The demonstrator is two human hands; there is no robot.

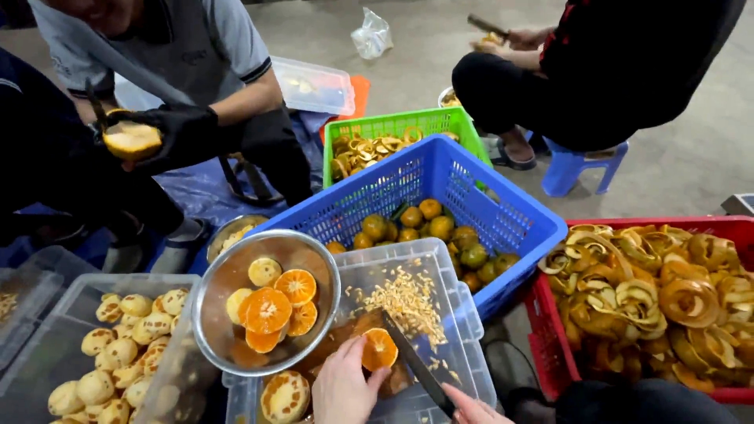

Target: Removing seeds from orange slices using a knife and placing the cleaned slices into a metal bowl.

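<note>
At far left we see a clear bin of peeled fruit [118, 353], then a steel bowl [216, 290] of cut halves. Our left hand [342, 389] reaches up from the bottom edge, fingers [375, 379] closed on an orange half [379, 348] lying on a clear lid [440, 275]. Our right hand [475, 408] grips a knife [416, 363], its blade just beside the half. Seeds [408, 302] crowd the lid; a blue crate [503, 212] and a red crate [550, 345] hem in the right.

Even, soft overhead light; faint shadows; edges bend, perhaps wide-angle; slight motion blur.
</note>
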